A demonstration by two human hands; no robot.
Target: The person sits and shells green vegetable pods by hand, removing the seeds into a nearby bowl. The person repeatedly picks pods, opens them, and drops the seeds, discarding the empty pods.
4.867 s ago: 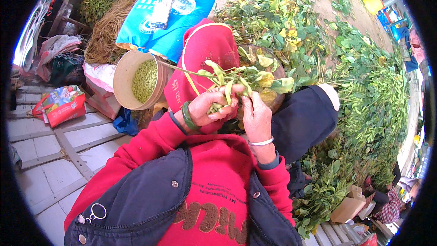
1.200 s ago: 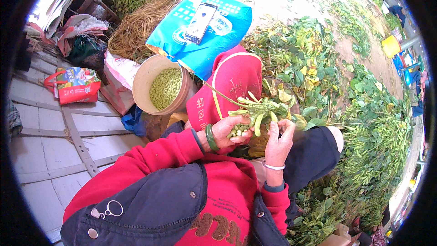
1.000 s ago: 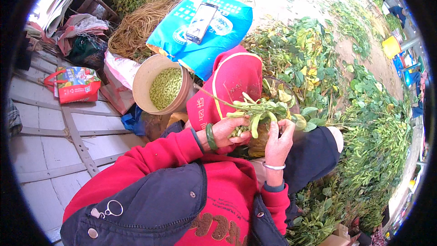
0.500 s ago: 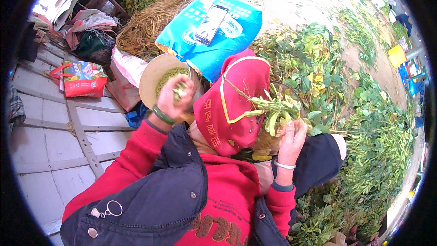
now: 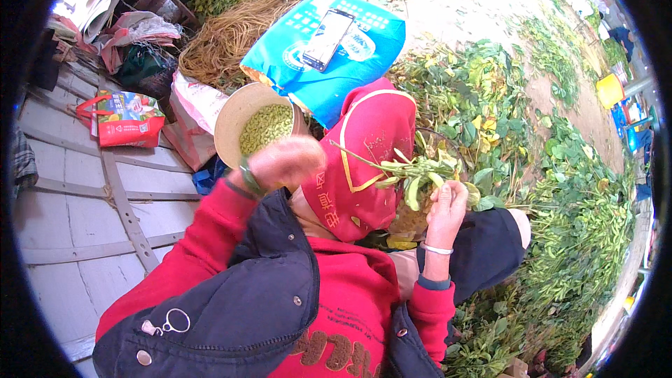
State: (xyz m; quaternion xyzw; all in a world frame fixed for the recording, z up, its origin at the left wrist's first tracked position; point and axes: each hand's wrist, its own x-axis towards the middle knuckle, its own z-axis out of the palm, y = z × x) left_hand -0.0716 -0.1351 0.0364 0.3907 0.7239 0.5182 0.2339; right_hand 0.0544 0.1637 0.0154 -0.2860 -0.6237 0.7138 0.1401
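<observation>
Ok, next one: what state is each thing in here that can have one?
Left hand, blurred near the bucket; grip unclear.
Right hand, closed on the bean stalk.
Bean stalk, held up, green pods attached.
Bucket, uncovered, partly filled with green beans.
Phone, lying screen up on the blue sack.
Blue sack, lying down, bulging.
Red cloth, draped.
Red carrier bag, contents hidden.
</observation>
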